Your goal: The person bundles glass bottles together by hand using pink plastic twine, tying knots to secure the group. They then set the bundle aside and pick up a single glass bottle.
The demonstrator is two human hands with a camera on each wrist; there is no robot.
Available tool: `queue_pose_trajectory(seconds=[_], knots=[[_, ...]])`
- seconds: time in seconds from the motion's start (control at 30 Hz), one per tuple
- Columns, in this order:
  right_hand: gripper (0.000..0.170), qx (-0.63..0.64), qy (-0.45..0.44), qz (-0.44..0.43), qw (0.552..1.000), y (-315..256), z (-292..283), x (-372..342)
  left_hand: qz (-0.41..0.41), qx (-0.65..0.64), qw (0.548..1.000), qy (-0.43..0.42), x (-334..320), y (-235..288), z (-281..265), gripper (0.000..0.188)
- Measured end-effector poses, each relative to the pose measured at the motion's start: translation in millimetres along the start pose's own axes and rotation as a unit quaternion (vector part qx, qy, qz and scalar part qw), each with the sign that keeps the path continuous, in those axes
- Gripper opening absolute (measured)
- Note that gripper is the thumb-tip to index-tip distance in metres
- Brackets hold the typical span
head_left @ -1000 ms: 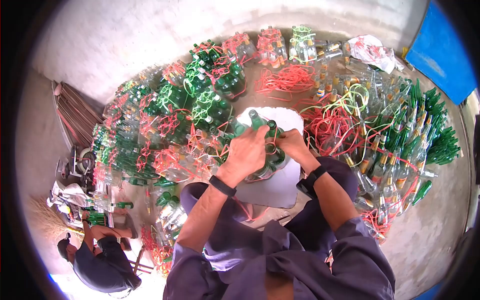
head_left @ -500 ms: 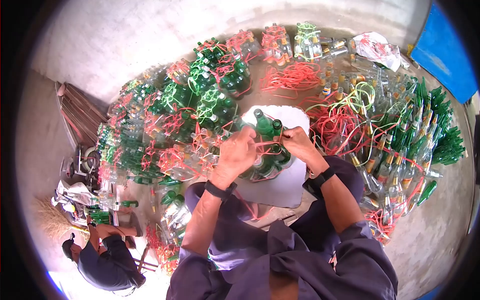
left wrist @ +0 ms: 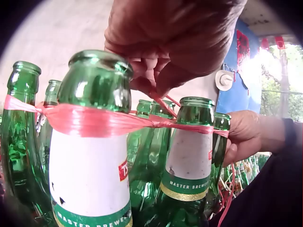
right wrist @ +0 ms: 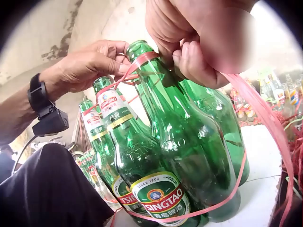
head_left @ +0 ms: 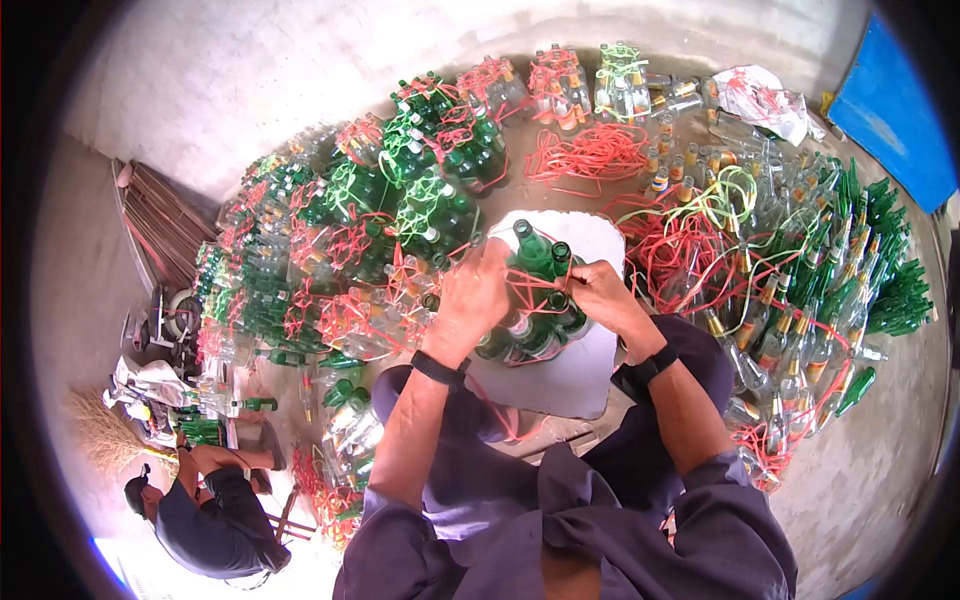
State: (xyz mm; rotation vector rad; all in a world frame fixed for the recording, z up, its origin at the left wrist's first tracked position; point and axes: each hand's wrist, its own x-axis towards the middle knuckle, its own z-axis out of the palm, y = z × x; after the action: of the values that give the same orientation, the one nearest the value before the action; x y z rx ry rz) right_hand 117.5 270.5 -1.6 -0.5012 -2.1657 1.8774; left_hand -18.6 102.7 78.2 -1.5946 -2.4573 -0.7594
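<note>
Several green beer bottles (right wrist: 168, 127) stand upright in a bundle on a white board (head_left: 585, 385) before me. A pink plastic strap (left wrist: 90, 120) runs round their necks, and another loop circles their lower bodies. My left hand (head_left: 475, 290) is over the left side of the bundle; in the left wrist view its fingers pinch a strand of strap just above the bottle mouths. On the right, my right hand (head_left: 600, 295) is curled beside a bottle neck and grips the strap, whose loose tail (right wrist: 272, 120) hangs from it. Pink strands stretch between both hands.
Tied bundles of bottles (head_left: 430, 215) crowd the floor on the left. Loose bottles (head_left: 785, 330) lie on the right, beside tangled red straps (head_left: 675, 250). A red strap pile (head_left: 585, 155) lies beyond the board. Another person (head_left: 215, 515) sits at the lower left.
My left hand has drawn back to the left from the bottle tops, pulling strap taut between the hands. The right hand stays by the bottle necks. The head view has shifted slightly.
</note>
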Motion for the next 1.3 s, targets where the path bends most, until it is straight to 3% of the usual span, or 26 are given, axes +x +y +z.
queue_pose_trajectory(seconds=[0.13, 0.3, 0.53, 0.67, 0.73, 0.77, 0.83, 0.87, 0.93, 0.97, 1.03, 1.07, 1.13, 1.17, 1.23, 1.3], knots=[[0.019, 0.003, 0.024, -0.035, 0.999, 3, 3, 1, -0.028, -0.022, 0.999, -0.013, 6, -6, 4, 0.024], [0.024, -0.023, 0.04, 0.007, 0.999, 7, 3, -1, -0.034, 0.012, 0.999, -0.035, 17, -19, 15, 0.016], [0.03, -0.066, 0.095, 0.047, 0.992, -23, -4, -27, -0.033, 0.11, 0.991, -0.061, 9, -17, 19, 0.025], [0.033, -0.049, 0.112, 0.013, 0.992, -13, -4, -40, -0.016, 0.098, 0.993, -0.068, 0, -8, 13, 0.028], [0.032, -0.033, 0.11, 0.026, 0.993, -10, -2, -41, -0.105, 0.045, 0.993, -0.005, -7, 13, 6, 0.034], [0.032, -0.034, 0.11, 0.024, 0.993, -10, -1, -41, -0.104, 0.046, 0.993, -0.003, -11, 18, 6, 0.034], [0.034, -0.064, 0.118, -0.008, 0.991, -10, 1, -42, 0.027, -0.024, 0.995, 0.089, -16, 33, 4, 0.046], [0.034, -0.066, 0.116, -0.01, 0.991, -5, 1, -42, 0.023, -0.037, 0.999, 0.022, -22, 41, 0, 0.053], [0.029, -0.157, 0.111, -0.138, 0.971, -1, 2, -41, 0.035, -0.005, 0.999, 0.018, -25, 51, 12, 0.055], [0.029, -0.159, 0.109, -0.141, 0.971, 1, 2, -44, 0.049, 0.027, 0.998, 0.009, -26, 53, 19, 0.057], [0.023, -0.051, 0.092, -0.065, 0.992, -15, 1, -52, 0.03, 0.029, 0.999, 0.002, -27, 55, 31, 0.06], [0.023, -0.052, 0.093, -0.067, 0.992, -14, -1, -51, 0.004, 0.063, 0.998, 0.009, -28, 56, 38, 0.059], [0.016, -0.096, 0.078, 0.027, 0.992, -10, -3, -50, -0.022, 0.094, 0.995, 0.013, -28, 56, 43, 0.058], [0.016, -0.096, 0.077, 0.029, 0.992, -9, -2, -51, -0.013, 0.096, 0.995, 0.017, -29, 53, 44, 0.055], [0.019, -0.113, 0.086, -0.09, 0.986, -12, -3, -52, -0.006, 0.098, 0.995, 0.021, -27, 51, 44, 0.053], [0.021, -0.081, 0.087, -0.073, 0.99, -16, -5, -53, -0.012, 0.078, 0.997, 0.017, -27, 52, 44, 0.052]])
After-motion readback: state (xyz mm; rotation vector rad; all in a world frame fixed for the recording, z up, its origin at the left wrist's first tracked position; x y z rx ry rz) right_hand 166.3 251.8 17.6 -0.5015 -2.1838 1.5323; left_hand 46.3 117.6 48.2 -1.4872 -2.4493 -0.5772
